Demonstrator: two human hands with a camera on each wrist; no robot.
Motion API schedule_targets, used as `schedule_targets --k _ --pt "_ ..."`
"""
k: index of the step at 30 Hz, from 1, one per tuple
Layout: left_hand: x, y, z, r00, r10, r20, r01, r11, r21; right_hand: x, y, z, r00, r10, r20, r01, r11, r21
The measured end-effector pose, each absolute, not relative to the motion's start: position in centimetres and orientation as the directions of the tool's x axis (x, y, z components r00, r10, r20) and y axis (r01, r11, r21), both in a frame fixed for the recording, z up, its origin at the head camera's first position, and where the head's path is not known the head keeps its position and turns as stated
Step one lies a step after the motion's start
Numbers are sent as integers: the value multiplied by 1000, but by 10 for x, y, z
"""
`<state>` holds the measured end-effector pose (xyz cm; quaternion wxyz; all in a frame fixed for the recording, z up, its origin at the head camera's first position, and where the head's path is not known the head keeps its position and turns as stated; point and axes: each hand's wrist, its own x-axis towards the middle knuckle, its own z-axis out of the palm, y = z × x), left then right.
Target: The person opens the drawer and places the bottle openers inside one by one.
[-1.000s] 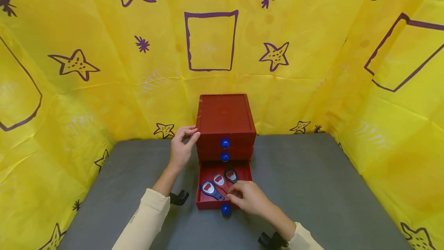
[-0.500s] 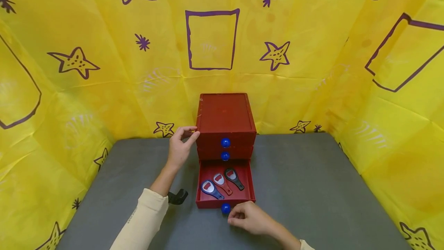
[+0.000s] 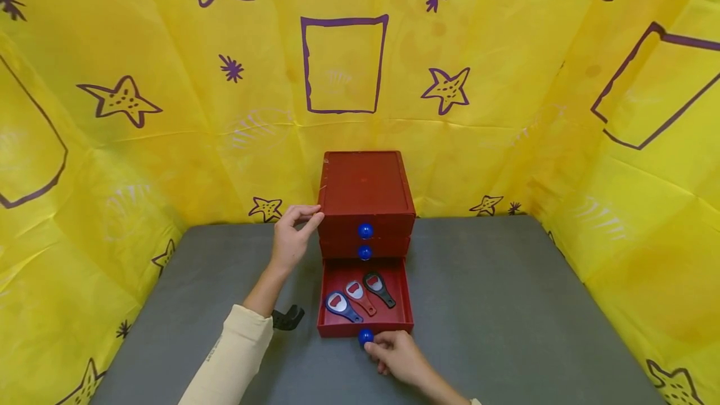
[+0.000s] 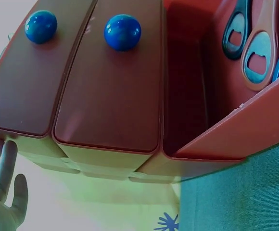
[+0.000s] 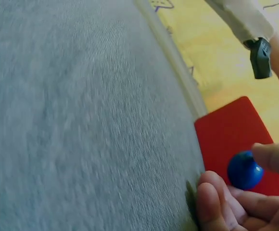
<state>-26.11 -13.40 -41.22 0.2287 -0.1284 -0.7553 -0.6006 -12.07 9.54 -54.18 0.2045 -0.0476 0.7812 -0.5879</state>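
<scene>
A small red drawer unit [image 3: 365, 183] stands on the table with its bottom drawer [image 3: 337, 330] pulled out. Inside that drawer lie a blue bottle opener [image 3: 350, 312], a red bottle opener [image 3: 368, 306] and a black bottle opener [image 3: 385, 296], side by side. My left hand [image 3: 290, 239] rests its fingertips against the unit's upper left side, fingers fairly straight, as the left wrist view also shows. At the drawer's front, my right hand [image 3: 400, 355] pinches the round blue knob [image 5: 244, 171] between thumb and fingers; part of the grip is hidden.
Two upper drawers with an upper blue knob [image 3: 365, 231] and a middle blue knob [image 3: 364, 252] are pushed in. Grey cloth covers the table [image 3: 484, 292]. Yellow patterned fabric [image 3: 495, 161] walls the back and both sides.
My right hand has come away from the red bottle opener in the drawer, moved down toward the front and taken the bottom knob. The left hand stays at the unit's side.
</scene>
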Motion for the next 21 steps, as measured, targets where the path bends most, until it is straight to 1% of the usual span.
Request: schedule_targets --k 2,6,10,16,21 --pt "-267 -136 -421 -860 -90 502 471 237 850 -120 92 -544 -918 -291 -270 194 266 -944" --pt "-269 -137 -425 -856 -97 508 480 214 851 -118 86 -546 -924 -245 -294 253 187 -949" --pt "-268 -137 -426 -853 -91 514 487 213 847 -117 82 -546 -924 -200 -325 295 165 -941" --pt "-267 -137 -425 -863 -90 497 467 236 852 -117 79 -545 -927 -173 -333 313 135 -940" --pt "-266 -135 -421 -872 -103 478 443 249 861 -121 78 -544 -937 -163 -308 294 105 -950"
